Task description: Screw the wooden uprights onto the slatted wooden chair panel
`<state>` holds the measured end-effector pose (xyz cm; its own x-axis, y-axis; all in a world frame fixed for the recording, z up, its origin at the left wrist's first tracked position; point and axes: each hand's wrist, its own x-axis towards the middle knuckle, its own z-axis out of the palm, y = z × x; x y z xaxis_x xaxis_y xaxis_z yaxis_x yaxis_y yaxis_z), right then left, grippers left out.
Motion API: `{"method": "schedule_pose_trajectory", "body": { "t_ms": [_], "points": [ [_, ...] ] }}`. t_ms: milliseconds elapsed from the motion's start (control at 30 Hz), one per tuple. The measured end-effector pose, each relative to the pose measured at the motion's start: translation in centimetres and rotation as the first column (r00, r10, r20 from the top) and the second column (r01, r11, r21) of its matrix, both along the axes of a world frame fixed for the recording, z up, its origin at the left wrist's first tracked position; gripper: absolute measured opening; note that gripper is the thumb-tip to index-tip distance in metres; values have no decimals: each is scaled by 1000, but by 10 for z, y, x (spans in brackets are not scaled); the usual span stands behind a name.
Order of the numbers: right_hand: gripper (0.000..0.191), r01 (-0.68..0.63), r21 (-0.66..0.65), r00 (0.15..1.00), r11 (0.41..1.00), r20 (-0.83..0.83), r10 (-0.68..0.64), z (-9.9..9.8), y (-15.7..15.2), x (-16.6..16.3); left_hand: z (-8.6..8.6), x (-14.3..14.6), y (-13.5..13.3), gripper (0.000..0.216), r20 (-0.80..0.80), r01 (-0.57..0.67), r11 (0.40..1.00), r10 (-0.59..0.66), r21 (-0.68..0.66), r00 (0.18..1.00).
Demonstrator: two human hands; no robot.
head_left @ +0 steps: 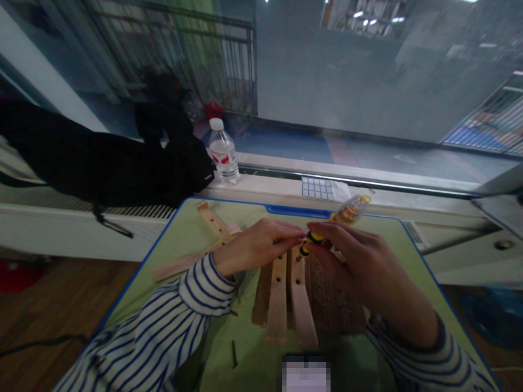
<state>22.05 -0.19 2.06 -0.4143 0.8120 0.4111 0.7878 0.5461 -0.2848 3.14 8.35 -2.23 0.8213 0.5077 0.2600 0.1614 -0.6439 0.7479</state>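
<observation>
My right hand is closed round a yellow-and-black screwdriver, its tip end down at a hole in the right wooden strip. A second wooden strip with holes lies beside it on the left. Across the far ends of the strips reaches my left hand, fingers pressed together and fingertips close to the screwdriver; its exact contact is partly hidden. Both strips rest on a brown ridged board. A screw lies on the green table nearer to me.
More joined wooden pieces lie at the table's left. A clear bag with yellow contents is at the far edge. On the sill stand a water bottle, a black bag and a blue-gridded sheet. Window glass rises behind.
</observation>
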Motion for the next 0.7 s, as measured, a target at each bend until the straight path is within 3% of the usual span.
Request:
{"method": "schedule_pose_trajectory", "body": {
  "t_ms": [167, 300, 500, 700],
  "points": [
    [23, 41, 40, 999, 998, 15, -42, -3, 2, 1, 0, 0, 0, 24, 16, 13, 1000, -13, -19, 1000],
    [22, 59, -22, 997, 998, -56, -60, -6, 3, 0, -1, 0, 0, 25, 20, 28, 999, -27, -24, 999],
    [24, 17, -33, 987, 999, -158, -22, -9, 6, 0, -4, 1, 1, 24, 3, 13, 1000, -13, 5, 1000],
    [21, -40, -49, 990, 998, -135, 33, -1, 4, 1, -3, 2, 1, 24, -7, 2, 999, -2, 43, 1000]
  ]
}}
